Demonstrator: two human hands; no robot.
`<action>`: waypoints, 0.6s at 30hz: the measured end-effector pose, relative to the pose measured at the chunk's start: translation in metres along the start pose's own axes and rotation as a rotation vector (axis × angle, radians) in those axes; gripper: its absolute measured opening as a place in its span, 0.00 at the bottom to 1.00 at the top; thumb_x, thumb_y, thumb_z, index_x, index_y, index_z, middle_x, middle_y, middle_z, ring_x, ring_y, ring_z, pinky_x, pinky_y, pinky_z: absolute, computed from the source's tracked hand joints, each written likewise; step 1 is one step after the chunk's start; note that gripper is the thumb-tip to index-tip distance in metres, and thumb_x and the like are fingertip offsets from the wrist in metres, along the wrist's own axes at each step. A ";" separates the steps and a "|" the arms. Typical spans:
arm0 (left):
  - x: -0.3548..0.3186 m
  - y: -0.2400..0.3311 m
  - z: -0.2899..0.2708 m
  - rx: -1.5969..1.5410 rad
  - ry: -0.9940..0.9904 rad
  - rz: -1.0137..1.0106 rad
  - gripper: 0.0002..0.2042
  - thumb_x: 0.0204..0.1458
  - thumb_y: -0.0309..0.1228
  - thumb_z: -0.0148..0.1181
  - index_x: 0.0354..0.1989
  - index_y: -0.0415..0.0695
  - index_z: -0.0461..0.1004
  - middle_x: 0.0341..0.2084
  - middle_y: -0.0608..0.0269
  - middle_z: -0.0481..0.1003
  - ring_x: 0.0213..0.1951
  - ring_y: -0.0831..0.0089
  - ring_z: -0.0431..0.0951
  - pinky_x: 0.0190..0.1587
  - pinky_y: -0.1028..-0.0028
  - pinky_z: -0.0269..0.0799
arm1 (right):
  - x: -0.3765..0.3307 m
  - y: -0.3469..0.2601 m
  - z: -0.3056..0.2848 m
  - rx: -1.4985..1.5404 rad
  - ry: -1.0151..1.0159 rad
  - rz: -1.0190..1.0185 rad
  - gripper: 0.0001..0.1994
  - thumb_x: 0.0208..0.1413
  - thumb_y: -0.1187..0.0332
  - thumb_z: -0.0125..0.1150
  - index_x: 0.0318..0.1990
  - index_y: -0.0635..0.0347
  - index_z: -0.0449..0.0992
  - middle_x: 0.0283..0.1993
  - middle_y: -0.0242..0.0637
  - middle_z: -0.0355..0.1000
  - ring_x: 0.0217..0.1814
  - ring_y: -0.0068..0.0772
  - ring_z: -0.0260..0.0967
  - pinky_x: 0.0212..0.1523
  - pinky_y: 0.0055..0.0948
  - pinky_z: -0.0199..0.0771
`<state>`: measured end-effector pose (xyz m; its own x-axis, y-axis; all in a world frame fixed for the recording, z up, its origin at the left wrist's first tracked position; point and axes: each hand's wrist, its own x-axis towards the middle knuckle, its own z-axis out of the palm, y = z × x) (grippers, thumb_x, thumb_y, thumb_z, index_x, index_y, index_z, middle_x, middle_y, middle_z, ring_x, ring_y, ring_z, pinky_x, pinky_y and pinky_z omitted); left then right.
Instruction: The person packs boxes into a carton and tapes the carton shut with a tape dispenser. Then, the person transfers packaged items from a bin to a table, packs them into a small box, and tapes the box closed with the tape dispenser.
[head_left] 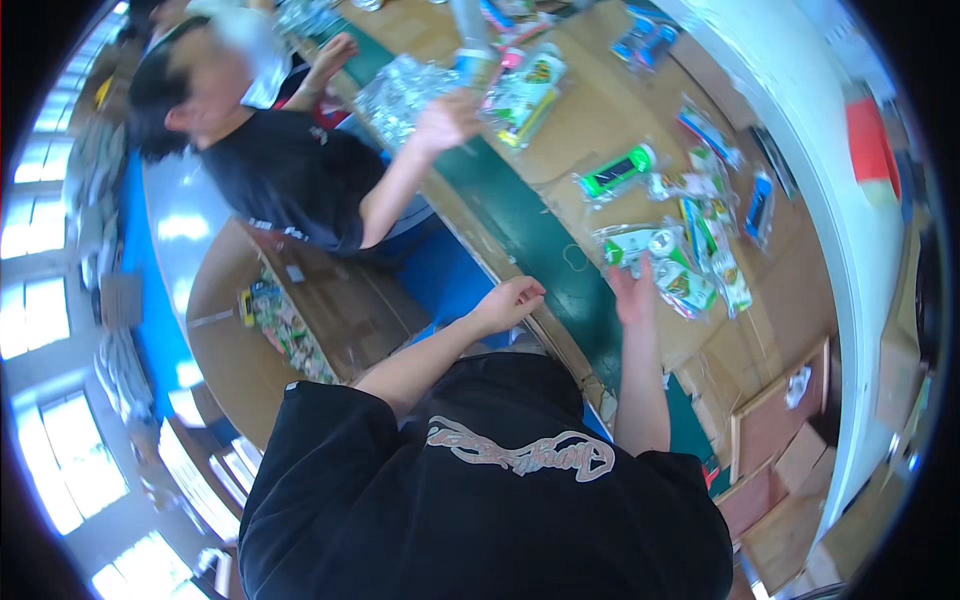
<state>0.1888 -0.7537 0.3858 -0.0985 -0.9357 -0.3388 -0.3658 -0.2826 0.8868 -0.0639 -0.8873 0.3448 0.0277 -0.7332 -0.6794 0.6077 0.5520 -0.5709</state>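
Note:
My left hand [508, 304] hovers at the near edge of the green strip along the workbench, its fingers curled in and nothing visible in them. My right hand [632, 293] reaches over the bench with the fingers apart. Just beyond its fingertips lies a clear-wrapped green and white packet [640, 243]; whether they touch it I cannot tell. Close by is another wrapped green and white packet [688, 290]. Farther off rest a bright green tube-shaped pack [617, 174] and a blue and dark pack [760, 207].
To the left a co-worker [290, 170] in a black shirt holds a blurred hand [445, 122] over the bench, near a heap of clear plastic wrap [405, 95]. A large cardboard box [340, 320] with colourful packets inside stands at my left. Wooden frames [780, 410] lie at the right.

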 end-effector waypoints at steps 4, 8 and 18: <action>-0.086 -0.009 -0.044 0.002 0.372 -0.131 0.10 0.57 0.33 0.58 0.43 0.42 0.77 0.34 0.58 0.78 0.34 0.68 0.78 0.41 0.69 0.75 | 0.059 -0.027 0.022 0.371 -0.250 0.289 0.26 0.54 0.60 0.66 0.57 0.61 0.68 0.58 0.40 0.69 0.61 0.41 0.65 0.64 0.43 0.65; -0.198 -0.062 -0.060 0.107 0.786 -0.173 0.07 0.54 0.27 0.57 0.39 0.42 0.77 0.31 0.59 0.75 0.32 0.65 0.77 0.39 0.68 0.74 | 0.072 -0.027 0.013 -0.178 0.048 -0.150 0.34 0.59 0.52 0.56 0.67 0.60 0.54 0.70 0.42 0.54 0.71 0.38 0.52 0.70 0.42 0.53; -0.459 -0.218 -0.103 -0.007 1.782 -0.644 0.09 0.50 0.29 0.59 0.39 0.42 0.75 0.30 0.57 0.72 0.36 0.60 0.74 0.41 0.64 0.71 | -0.156 0.177 0.108 -1.133 -0.504 -0.651 0.25 0.58 0.75 0.57 0.62 0.62 0.58 0.56 0.45 0.63 0.54 0.35 0.66 0.52 0.32 0.72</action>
<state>0.4095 -0.2841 0.3805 0.9744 0.2025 0.0978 0.0522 -0.6267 0.7775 0.1246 -0.7179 0.3998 0.4175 -0.9071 -0.0538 -0.3346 -0.0984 -0.9372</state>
